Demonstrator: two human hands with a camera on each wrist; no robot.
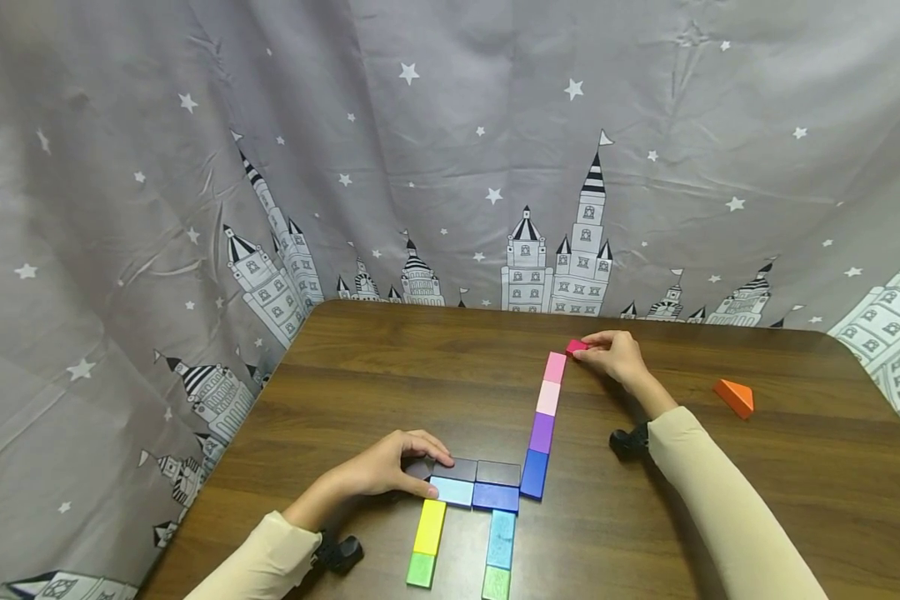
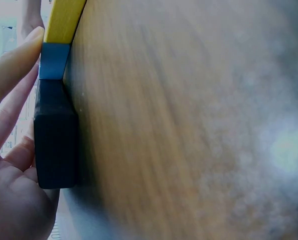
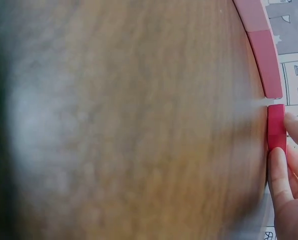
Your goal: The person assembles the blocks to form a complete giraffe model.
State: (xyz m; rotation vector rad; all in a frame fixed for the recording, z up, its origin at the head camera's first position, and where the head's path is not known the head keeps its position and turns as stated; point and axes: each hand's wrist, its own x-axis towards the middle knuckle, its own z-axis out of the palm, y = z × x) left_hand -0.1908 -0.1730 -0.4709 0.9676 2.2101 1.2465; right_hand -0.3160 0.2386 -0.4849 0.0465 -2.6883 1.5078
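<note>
Near the back edge, my right hand [image 1: 611, 357] pinches a small red block [image 3: 276, 126] between thumb and fingers. It sits just off the far end of a slanting row made of a pink block [image 1: 556, 367], a pale pink block [image 1: 548, 397], a purple block [image 1: 541, 432] and a blue block [image 1: 534, 474]. My left hand [image 1: 390, 462] rests with thumb and fingers spread at the left end of two stacked rows. Its thumb touches the light blue block [image 1: 452, 492], and a fingertip lies on a dark grey block [image 1: 455, 470]. Another dark piece [image 2: 56, 145] is partly hidden beneath this hand.
Below the rows stand a yellow block [image 1: 429, 525] with a green one, and a light blue block [image 1: 501, 537] with another green one. An orange triangular block [image 1: 735, 397] lies at the right. A patterned curtain [image 1: 450, 167] hangs behind the wooden table [image 1: 390, 358].
</note>
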